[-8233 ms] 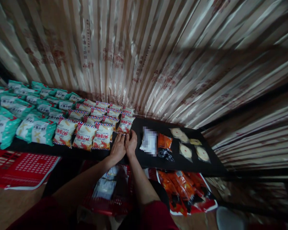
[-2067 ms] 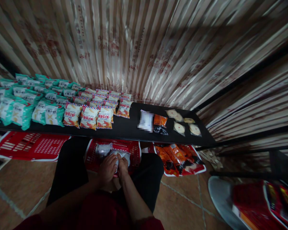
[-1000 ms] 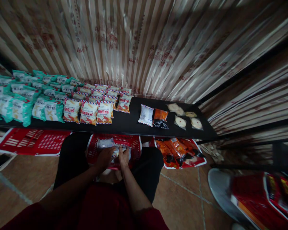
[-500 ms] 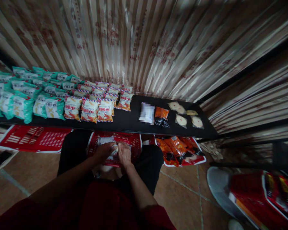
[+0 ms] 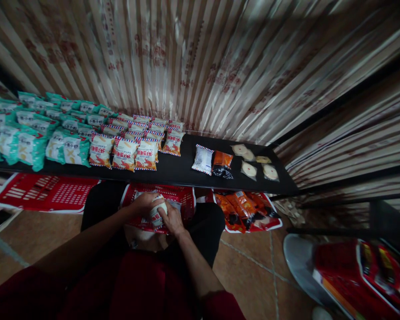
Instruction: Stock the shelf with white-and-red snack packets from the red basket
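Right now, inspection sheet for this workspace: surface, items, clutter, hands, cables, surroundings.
Surface: black tabletop, dark, long and narrow
Items: pale packet at the middle red basket
Clutter: green packets, cream packets, orange-and-black packet, round pale pieces on the tabletop
Hands: left hand and right hand both grip the pale packet
Cables: thin pale line behind the tabletop; cannot tell what
Surroundings: striped curtain, tiled floor
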The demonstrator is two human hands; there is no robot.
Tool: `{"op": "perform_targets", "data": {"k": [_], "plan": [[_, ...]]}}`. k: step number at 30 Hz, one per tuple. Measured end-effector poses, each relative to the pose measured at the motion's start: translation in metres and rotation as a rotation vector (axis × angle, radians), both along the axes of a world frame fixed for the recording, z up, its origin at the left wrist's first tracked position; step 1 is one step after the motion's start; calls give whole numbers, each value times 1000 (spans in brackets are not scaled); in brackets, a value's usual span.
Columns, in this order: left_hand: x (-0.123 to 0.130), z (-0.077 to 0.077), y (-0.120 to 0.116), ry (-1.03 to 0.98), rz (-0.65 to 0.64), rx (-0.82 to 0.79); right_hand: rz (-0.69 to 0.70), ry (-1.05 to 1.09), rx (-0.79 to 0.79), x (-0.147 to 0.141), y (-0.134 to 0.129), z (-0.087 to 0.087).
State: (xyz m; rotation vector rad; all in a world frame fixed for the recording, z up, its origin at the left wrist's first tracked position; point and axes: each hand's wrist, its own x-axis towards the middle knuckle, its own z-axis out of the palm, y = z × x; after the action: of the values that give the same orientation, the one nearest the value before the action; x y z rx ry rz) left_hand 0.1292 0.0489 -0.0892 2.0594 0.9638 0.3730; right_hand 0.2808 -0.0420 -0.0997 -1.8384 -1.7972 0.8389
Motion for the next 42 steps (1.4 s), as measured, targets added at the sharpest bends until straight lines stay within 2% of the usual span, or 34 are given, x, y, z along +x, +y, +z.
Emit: {"op": "perform_targets", "data": {"k": [5, 11, 14, 18, 20, 26, 33, 38, 42], "plan": [[7, 11, 3, 44, 12, -48, -96, -123, 20, 0, -2, 1], [11, 22, 7, 26, 41, -111, -218, -154, 60, -2, -3, -2], [9, 21, 9, -56, 44, -189, -259, -155, 71, -2, -1, -1], [6, 22, 10, -223, 40, -380, -307, -141, 71, -1, 2, 3], [5, 25, 9, -266, 63, -431, -327, -131, 72, 0, 4, 4], [2, 34, 8, -341, 221, -454, -404, -88, 69, -1, 9, 5], [12, 26, -6, -576, 418, -709, -509, 47, 60, -4, 15, 8], [29, 20, -11, -669, 498, -701, -599, 82, 21, -7, 21, 12], [37, 19, -12, -743, 494, -674, -648, 101, 0, -7, 24, 17]]}}
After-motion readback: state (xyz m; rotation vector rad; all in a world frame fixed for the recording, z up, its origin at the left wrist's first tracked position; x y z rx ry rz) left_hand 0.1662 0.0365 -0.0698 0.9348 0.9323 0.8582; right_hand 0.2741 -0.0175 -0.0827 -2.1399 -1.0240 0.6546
